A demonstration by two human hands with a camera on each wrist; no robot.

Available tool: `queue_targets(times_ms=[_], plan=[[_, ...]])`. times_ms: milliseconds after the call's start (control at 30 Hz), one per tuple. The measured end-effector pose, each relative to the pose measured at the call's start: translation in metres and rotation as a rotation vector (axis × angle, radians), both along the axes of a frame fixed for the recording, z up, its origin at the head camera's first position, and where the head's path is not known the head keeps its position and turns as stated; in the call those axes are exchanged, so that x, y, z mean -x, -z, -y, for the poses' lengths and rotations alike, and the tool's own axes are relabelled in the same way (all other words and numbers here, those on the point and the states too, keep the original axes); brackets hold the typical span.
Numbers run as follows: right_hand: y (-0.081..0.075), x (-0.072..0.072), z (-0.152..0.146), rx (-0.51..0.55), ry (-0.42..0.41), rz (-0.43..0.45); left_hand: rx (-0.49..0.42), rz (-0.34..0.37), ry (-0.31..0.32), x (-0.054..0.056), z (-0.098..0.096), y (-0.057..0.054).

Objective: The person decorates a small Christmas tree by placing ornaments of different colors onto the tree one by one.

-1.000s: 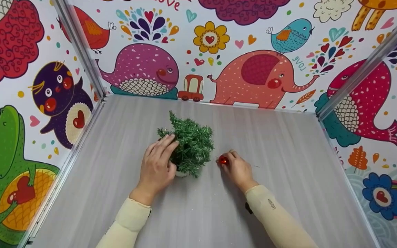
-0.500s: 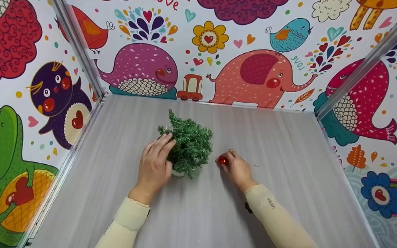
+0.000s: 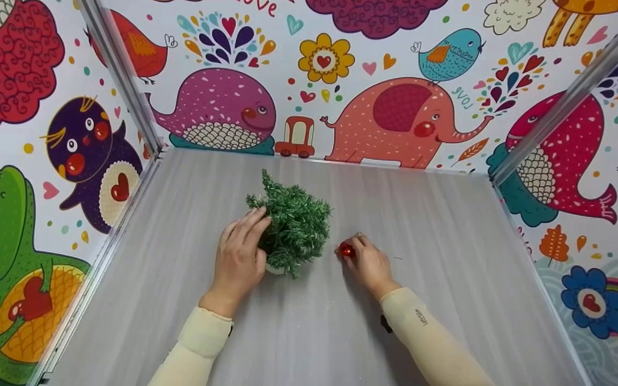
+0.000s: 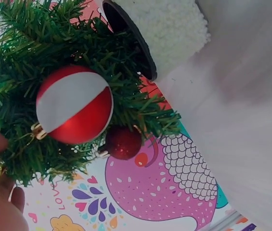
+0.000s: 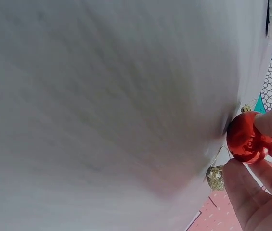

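My left hand (image 3: 238, 255) holds the left side of a small artificial Christmas tree (image 3: 295, 228). In the left wrist view the thumb and fingertips are around a branch tip. A red-and-white bauble (image 4: 74, 105) and a smaller dark red bauble (image 4: 123, 143) hang among the branches. The tree's white pot (image 4: 174, 38) has a black rim and is mostly hidden from above. To the tree's right, my right hand (image 3: 369, 264) pinches a shiny red bauble (image 5: 244, 137) low over the table. A glittery gold bauble (image 5: 216, 178) with a thread loop lies beside those fingertips.
The grey wood-grain table (image 3: 309, 343) is bounded by metal rails (image 3: 121, 220) and walls printed with cartoon animals. A thin dark strand (image 3: 397, 258) lies right of my right hand.
The tree has turned slightly and its base has shifted a little to the left, together with my left hand. My right hand with the red bauble has stayed nearly still.
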State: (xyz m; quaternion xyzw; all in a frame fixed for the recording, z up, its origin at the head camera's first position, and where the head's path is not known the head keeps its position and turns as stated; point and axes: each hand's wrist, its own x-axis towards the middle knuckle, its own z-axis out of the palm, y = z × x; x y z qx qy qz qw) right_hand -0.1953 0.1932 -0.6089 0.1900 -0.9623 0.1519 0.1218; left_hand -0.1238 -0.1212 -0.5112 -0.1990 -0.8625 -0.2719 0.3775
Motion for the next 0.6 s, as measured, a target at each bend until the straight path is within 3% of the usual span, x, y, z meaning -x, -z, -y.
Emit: queue_targets(times_ms=[600], plan=[[-0.0013,-0.0018,-0.0025,0.033,-0.033,0.011,-0.012,-0.023,-0.007,-0.0015,0.0024,-0.0009]])
